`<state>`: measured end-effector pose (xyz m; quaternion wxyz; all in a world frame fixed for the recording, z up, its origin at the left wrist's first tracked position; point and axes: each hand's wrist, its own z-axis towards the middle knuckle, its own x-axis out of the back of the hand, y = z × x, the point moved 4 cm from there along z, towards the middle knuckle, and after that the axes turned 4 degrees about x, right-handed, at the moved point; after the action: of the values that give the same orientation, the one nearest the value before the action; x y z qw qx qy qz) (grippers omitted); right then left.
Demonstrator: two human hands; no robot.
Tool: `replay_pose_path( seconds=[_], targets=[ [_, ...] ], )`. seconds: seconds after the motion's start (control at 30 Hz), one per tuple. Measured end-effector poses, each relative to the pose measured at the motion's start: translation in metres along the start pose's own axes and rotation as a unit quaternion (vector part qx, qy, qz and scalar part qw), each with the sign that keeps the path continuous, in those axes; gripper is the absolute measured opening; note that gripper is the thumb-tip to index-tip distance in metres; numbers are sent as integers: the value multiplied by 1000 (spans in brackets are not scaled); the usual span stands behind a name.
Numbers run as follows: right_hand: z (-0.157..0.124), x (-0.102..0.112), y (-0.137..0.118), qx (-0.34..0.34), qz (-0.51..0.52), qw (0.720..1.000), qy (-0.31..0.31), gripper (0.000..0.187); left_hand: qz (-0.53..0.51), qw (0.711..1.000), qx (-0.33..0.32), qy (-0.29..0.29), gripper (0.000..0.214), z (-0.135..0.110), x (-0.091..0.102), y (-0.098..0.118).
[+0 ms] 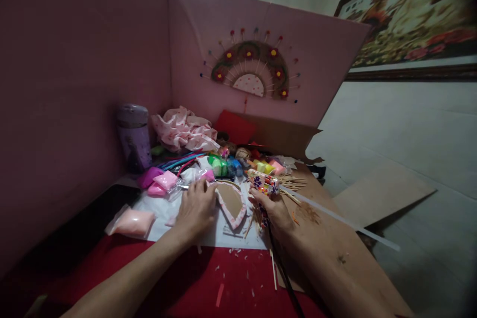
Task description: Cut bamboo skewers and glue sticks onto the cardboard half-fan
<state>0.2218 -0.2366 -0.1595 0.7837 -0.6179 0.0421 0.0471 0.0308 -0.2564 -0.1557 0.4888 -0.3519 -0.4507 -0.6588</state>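
Observation:
A leaf-shaped piece of cardboard (231,199), its rim wrapped in pink patterned fabric, lies on the white sheet in front of me. My left hand (197,206) is at its left edge with curled fingers, and the fingertips appear to grip that edge. My right hand (274,208) is wrapped round a flower-patterned hot glue gun (264,182), just right of the piece. From the gun's back a long translucent glue stick (346,221) extends to the right. A black cord (281,263) runs down from its handle.
Bags of coloured clay (164,183), a bag of peach clay (132,222), a purple tumbler (134,134) and crumpled pink fabric (184,129) crowd the left and back. Thin wooden sticks (292,181) lie at right. A decorated half-round fan (249,62) is on the pink board. Scraps dot the red cloth (179,283).

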Motion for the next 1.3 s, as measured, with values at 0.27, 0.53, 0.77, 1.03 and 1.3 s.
replay_pose_path(
  seconds=[0.27, 0.53, 0.77, 1.03, 1.3],
  targets=[
    [14, -12, 6, -29, -45, 998, -35, 29, -75, 997, 16, 17, 32, 5, 7, 0],
    [13, -16, 16, -44, 51, 996, -54, 33, -302, 944, 108, -84, 21, 0, -23, 8],
    [3, -10, -3, 45, 38, 998, -33, 26, -589, 787, 180, -38, 32, 1, -26, 7],
    [-15, -10, -7, 126, -1, 991, -53, 33, -758, 599, 166, -198, 46, -3, -18, 22],
    [-23, -3, 5, 57, 24, 997, -43, 31, -751, 631, 157, -114, 31, 3, -18, 9]
  ],
)
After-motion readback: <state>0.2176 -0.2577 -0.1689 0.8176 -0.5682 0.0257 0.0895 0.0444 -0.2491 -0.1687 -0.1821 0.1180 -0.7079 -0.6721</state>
